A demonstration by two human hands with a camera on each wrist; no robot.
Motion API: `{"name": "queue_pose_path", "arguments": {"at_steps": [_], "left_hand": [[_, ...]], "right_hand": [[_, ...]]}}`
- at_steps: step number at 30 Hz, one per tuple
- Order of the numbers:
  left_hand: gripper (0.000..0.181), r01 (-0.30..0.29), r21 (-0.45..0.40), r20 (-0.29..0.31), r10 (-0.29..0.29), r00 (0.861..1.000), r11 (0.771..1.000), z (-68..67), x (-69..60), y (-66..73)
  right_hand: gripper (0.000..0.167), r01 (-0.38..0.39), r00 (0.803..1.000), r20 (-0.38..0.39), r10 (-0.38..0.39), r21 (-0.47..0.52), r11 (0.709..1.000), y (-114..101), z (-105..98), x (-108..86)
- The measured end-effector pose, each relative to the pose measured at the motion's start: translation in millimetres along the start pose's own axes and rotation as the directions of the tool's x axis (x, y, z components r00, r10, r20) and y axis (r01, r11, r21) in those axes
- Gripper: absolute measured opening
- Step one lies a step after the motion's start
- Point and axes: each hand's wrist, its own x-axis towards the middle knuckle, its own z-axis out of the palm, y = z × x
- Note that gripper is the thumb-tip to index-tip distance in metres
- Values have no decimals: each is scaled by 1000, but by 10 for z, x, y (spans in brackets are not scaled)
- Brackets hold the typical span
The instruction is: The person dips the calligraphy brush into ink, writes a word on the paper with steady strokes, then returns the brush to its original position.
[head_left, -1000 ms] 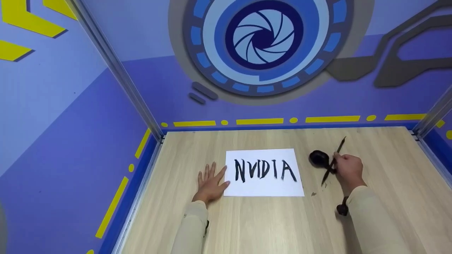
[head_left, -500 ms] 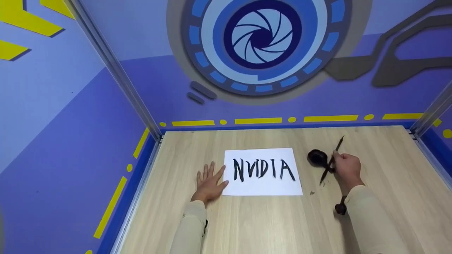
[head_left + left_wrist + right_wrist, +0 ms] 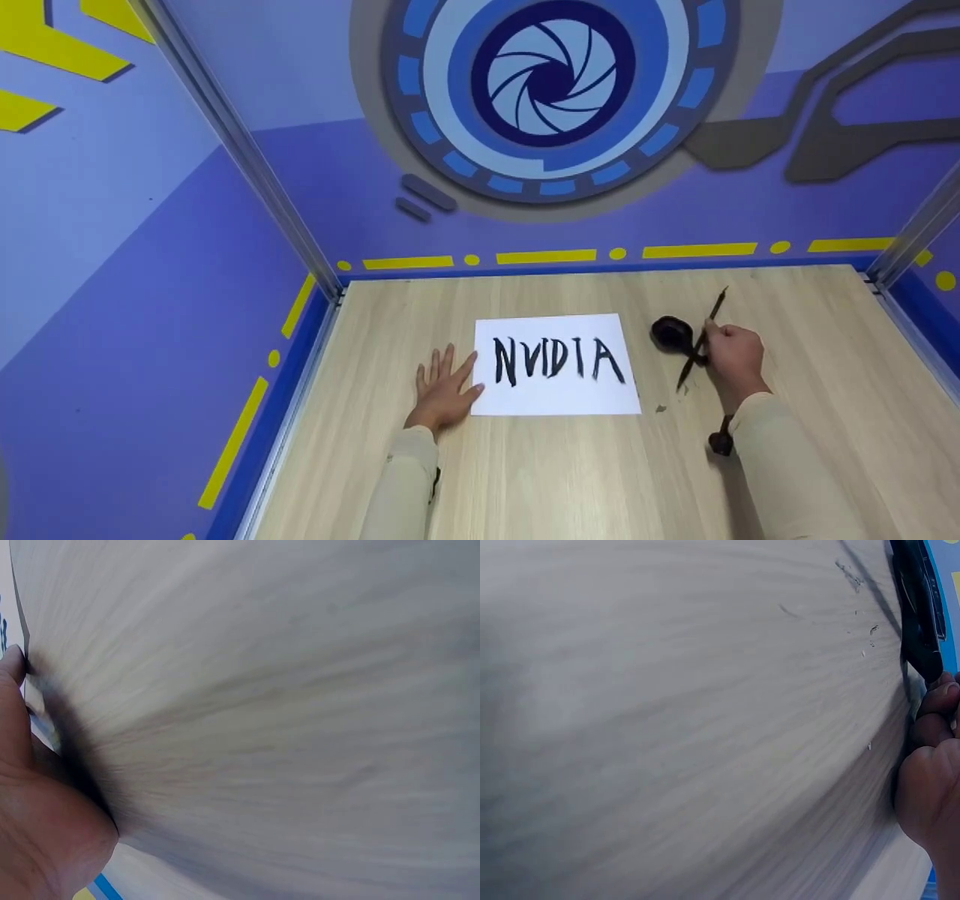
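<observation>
A white sheet of paper point(image 3: 555, 401) with "NVIDIA" in black brush strokes lies on the wooden table. My left hand point(image 3: 444, 394) rests flat beside it, fingers spread, with thumb and index fingertip at the sheet's left edge. To the right of the paper is a black spoon-shaped dish point(image 3: 671, 334) with a short handle. My right hand point(image 3: 737, 360), fingers curled, pinches a thin dark writing brush point(image 3: 718, 304) that slants across the dish's handle. The dish's far side and the curled fingers point(image 3: 934, 727) show at the edge of the right wrist view; the brush grip is mostly hidden there.
A small black object point(image 3: 721, 442) sits beside the right sleeve, partly hidden by it. Dark smudges point(image 3: 661, 409) mark the table between paper and right hand. Blue printed walls point(image 3: 420, 240) enclose the table at the back and sides.
The head view has drifted slightly, so everything sits a little further left in it. Hands, paper, dish and brush keep their places relative to one another.
</observation>
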Motion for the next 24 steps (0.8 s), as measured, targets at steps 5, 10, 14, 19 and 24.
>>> {"name": "queue_pose_path", "arguments": {"at_steps": [5,10,14,19,24], "left_hand": [[66,6,6,3,-6,1000,1000,-2,-5,1],[66,8,-7,1,-8,1000,1000,-8,2,6],[66,5,-2,4,-5,1000,1000,-7,4,-1],[66,-10,-17,3,10,1000,1000,-7,10,-17],[66,-21,-29,2,21,1000,999,-2,19,-34]], "right_hand": [[57,-7,1000,-1,7,5,1000,1,10,4],[56,-22,1000,5,22,14,1000,-14,10,-6],[56,-28,1000,4,28,8,1000,-16,13,-11],[57,-8,1000,-29,9,7,1000,-9,30,0],[57,4,999,-49,-4,3,1000,-2,41,12]]}}
